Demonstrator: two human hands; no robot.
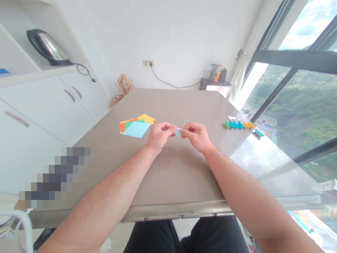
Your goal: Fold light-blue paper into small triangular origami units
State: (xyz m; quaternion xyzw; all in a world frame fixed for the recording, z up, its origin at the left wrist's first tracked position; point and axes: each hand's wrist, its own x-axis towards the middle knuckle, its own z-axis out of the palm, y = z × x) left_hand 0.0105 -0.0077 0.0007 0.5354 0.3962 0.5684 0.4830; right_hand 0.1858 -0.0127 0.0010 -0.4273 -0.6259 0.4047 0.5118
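Observation:
Between my two hands is a small folded piece of light blue paper (178, 132), held just above the table. My left hand (161, 135) pinches its left end, thumb against fingers. At the other end my right hand (196, 135) grips it the same way. Fingers cover most of the paper, so its exact folds are hidden. Close to my left hand lies a fanned stack of coloured paper sheets (137, 129), light blue on top, with green, orange and yellow beneath.
A row of small folded paper boats (237, 124) in green, blue and orange stands at the table's right, with another blue boat (259, 132) nearby. The brown table (179, 175) runs toward the wall. A window is on the right; a kettle (50, 47) sits on the left shelf.

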